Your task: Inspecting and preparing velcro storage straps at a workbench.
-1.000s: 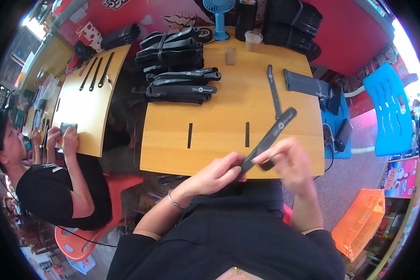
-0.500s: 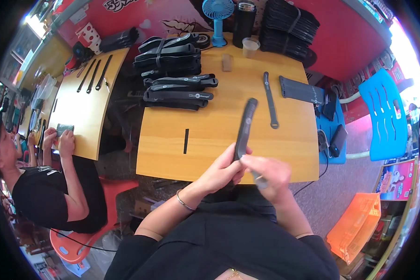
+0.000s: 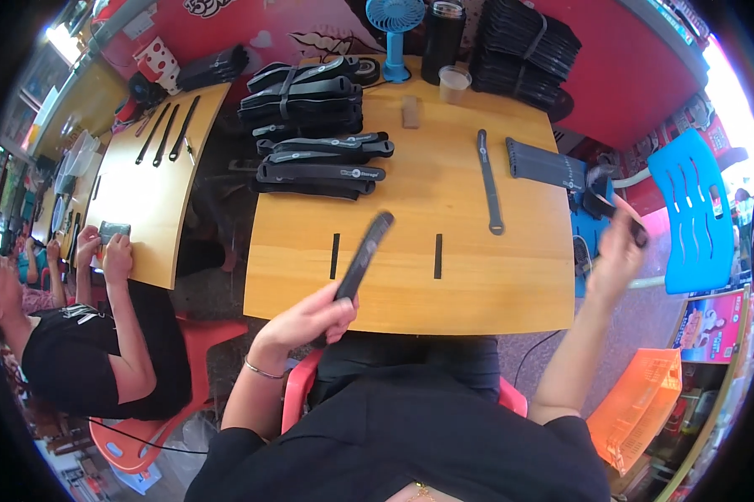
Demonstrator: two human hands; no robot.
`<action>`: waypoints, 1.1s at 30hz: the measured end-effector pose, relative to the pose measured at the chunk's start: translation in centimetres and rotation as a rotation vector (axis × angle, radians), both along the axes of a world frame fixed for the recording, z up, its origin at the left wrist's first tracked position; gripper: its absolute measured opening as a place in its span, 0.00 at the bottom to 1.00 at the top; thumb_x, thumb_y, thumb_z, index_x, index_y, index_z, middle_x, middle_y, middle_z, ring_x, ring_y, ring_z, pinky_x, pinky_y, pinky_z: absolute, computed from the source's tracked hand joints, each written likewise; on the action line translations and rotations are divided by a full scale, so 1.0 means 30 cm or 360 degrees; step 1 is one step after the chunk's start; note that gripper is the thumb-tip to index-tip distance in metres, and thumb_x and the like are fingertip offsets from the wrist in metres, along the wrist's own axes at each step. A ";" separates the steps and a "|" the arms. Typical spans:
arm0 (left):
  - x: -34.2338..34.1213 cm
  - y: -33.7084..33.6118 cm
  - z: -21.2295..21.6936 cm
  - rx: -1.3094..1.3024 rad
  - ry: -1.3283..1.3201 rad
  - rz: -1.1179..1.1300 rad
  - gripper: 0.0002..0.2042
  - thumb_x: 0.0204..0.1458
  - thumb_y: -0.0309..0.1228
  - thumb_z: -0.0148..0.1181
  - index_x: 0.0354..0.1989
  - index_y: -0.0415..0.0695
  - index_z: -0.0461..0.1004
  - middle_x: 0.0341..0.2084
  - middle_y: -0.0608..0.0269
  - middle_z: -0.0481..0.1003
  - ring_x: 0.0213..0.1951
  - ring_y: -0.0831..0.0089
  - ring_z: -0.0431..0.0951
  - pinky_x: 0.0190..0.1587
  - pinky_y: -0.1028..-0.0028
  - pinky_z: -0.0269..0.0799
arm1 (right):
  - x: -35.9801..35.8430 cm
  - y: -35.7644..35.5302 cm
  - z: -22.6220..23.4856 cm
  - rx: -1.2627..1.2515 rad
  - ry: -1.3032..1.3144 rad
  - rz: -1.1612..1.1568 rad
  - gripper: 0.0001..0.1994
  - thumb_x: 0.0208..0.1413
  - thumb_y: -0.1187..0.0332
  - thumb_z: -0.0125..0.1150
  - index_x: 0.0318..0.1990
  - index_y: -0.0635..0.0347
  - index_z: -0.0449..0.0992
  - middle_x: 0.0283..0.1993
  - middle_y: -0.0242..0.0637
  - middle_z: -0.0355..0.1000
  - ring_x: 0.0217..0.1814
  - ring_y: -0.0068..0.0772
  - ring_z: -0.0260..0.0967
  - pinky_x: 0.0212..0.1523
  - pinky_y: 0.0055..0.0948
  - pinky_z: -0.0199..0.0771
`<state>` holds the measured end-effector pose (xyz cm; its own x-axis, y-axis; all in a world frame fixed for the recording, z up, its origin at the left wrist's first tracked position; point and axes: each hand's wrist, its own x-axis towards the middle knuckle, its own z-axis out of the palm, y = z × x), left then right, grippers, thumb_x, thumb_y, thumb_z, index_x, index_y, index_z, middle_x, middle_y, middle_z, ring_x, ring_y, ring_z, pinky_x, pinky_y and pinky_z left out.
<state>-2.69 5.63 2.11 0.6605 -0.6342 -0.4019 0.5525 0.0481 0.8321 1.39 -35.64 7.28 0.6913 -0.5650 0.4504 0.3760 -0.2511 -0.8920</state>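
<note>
My left hand (image 3: 314, 318) is closed around the lower end of a black strap (image 3: 364, 258), which points up and away over the table's near edge. My right hand (image 3: 616, 255) is out to the right, beside the blue chair, with its fingers bent around a dark object (image 3: 639, 233) whose kind I cannot make out. A single grey-black strap (image 3: 490, 184) with a hole at its near end lies on the wooden table (image 3: 385, 297). Right of it is a flat row of straps (image 3: 544, 164). Bundled black straps (image 3: 318, 105) are piled at the left.
A blue fan (image 3: 395, 33), a black bottle (image 3: 444, 42), a clear cup (image 3: 455, 80) and a stack of black straps (image 3: 523, 50) stand at the back. A blue chair (image 3: 688, 213) and an orange crate (image 3: 641, 410) are on the right. A co-worker (image 3: 101, 351) sits at the left.
My hands have come apart. The left moved left and nearer with the strap; the right swung out to the blue chair and now has a dark object. A dark strip on the table has come into view.
</note>
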 end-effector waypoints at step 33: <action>0.015 -0.157 0.000 -0.0431 -0.0158 0.0820 0.17 0.64 0.39 0.41 0.52 0.39 0.62 0.34 0.54 0.72 0.36 0.64 0.76 0.41 0.66 0.72 | 0.262 0.250 -0.317 -0.1816 0.0524 0.0664 0.13 0.55 0.64 0.57 0.48 0.53 0.77 0.52 0.31 0.73 0.49 0.37 0.72 0.46 0.33 0.74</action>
